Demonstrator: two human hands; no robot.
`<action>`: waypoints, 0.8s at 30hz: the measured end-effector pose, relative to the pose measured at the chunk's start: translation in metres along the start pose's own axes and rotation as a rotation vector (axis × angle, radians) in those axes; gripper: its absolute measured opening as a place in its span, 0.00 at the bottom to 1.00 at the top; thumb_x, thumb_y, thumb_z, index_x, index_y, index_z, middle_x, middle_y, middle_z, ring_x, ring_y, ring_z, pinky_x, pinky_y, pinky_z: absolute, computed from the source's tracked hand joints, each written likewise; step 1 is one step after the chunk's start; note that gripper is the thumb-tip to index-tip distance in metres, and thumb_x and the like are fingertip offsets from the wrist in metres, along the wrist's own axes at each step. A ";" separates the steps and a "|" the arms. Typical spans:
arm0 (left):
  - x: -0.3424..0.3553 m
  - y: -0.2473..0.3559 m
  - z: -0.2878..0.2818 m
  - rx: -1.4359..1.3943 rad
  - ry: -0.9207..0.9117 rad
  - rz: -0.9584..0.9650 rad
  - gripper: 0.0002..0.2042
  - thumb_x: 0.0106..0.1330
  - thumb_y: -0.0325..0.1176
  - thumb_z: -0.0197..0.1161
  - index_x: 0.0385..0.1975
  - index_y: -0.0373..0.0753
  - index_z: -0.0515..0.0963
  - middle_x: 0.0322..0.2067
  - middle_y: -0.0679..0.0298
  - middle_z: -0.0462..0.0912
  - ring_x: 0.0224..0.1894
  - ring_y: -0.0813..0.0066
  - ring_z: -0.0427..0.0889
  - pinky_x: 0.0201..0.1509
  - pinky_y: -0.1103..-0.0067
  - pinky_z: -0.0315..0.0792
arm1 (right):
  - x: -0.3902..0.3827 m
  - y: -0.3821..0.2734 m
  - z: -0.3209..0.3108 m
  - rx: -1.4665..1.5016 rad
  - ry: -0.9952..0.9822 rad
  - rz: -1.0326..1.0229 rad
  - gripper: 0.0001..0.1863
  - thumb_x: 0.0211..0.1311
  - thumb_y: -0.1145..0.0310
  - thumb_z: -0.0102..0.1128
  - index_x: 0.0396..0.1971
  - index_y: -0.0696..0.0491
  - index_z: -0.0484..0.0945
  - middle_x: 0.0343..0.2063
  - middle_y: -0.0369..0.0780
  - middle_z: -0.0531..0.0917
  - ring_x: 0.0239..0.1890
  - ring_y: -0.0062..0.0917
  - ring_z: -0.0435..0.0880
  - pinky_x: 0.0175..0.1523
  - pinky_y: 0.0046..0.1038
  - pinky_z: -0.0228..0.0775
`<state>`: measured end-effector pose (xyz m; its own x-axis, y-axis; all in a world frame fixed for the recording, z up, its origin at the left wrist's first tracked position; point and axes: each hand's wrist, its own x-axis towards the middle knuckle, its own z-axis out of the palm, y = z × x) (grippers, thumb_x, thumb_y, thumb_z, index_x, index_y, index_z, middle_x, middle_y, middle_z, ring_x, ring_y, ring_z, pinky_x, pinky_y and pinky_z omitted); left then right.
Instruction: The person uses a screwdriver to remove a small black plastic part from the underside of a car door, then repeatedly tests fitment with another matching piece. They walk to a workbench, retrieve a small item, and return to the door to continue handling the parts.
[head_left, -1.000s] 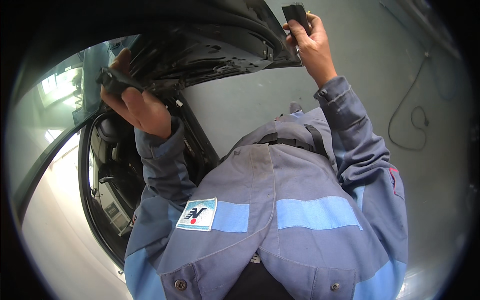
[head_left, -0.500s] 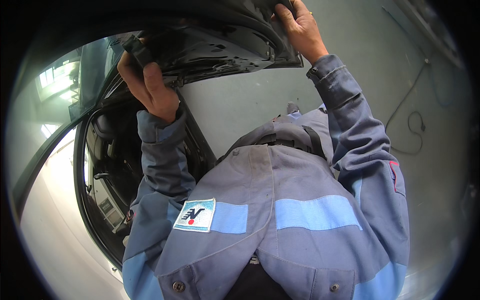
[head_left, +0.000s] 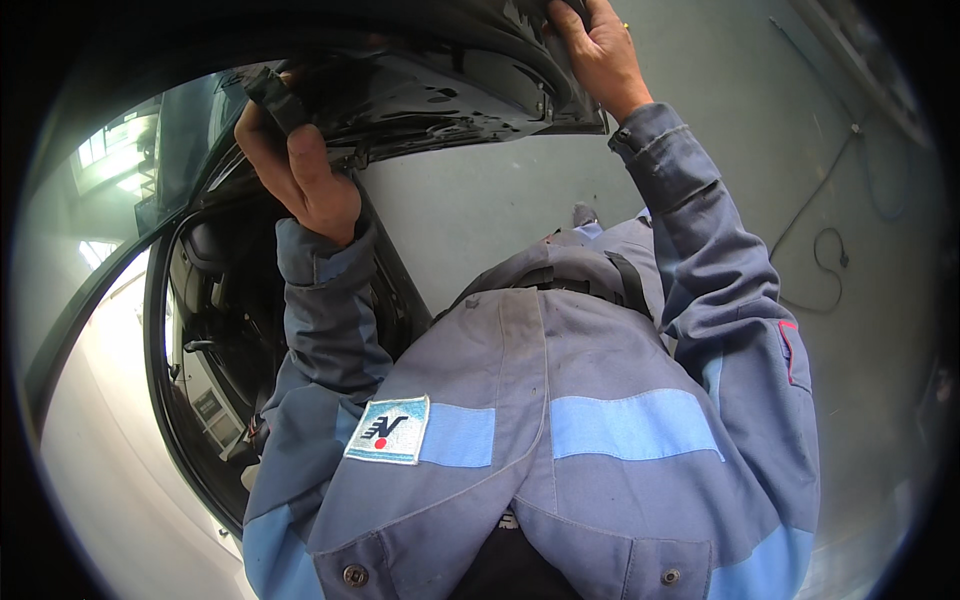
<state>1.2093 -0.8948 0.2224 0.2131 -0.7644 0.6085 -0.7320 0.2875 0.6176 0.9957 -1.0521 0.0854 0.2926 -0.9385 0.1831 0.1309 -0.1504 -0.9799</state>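
Note:
My left hand [head_left: 310, 180] is closed on a dark, block-like object [head_left: 275, 100], held up against the left part of a black car panel [head_left: 440, 90] with cut-outs and fittings. My right hand [head_left: 607, 62] is raised at that panel’s upper right edge, its thumb bent over something black; what exactly it grips there merges with the dark panel and cannot be made out.
Left are the car’s window frame [head_left: 155, 330], dark interior [head_left: 210, 260] and pale body [head_left: 110, 400]. A grey floor [head_left: 450, 210] lies below the panel, with a cable [head_left: 830, 260] at right. My legs and a foot [head_left: 585, 215] show beyond my jacket.
Both my hands have moved upward, the left also slightly rightward and the right slightly leftward to the panel’s edge. The black object seen in my right hand earlier is now hard to distinguish.

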 end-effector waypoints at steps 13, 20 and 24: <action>0.000 0.015 0.009 -0.058 0.073 -0.111 0.24 0.76 0.49 0.48 0.57 0.32 0.70 0.53 0.56 0.73 0.53 0.66 0.76 0.59 0.72 0.70 | 0.010 0.008 0.028 -0.209 0.285 -0.035 0.17 0.72 0.56 0.56 0.34 0.57 0.77 0.27 0.47 0.83 0.31 0.38 0.83 0.38 0.38 0.73; 0.003 0.012 0.011 0.037 0.066 -0.030 0.27 0.73 0.54 0.51 0.56 0.34 0.70 0.50 0.58 0.74 0.51 0.67 0.76 0.57 0.73 0.71 | 0.008 0.010 0.038 -0.115 0.343 0.198 0.18 0.69 0.55 0.58 0.35 0.57 0.79 0.28 0.51 0.84 0.33 0.47 0.84 0.39 0.42 0.74; 0.003 0.010 0.012 -0.092 0.089 -0.116 0.28 0.72 0.54 0.53 0.56 0.34 0.70 0.50 0.58 0.76 0.51 0.67 0.76 0.58 0.73 0.71 | 0.007 0.021 0.044 -0.268 0.424 0.188 0.19 0.68 0.54 0.58 0.37 0.58 0.79 0.31 0.54 0.85 0.36 0.51 0.84 0.41 0.44 0.75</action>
<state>1.1948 -0.9013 0.2245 0.3524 -0.7428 0.5692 -0.6378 0.2545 0.7269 1.0423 -1.0478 0.0696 -0.1275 -0.9918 0.0093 -0.1494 0.0099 -0.9887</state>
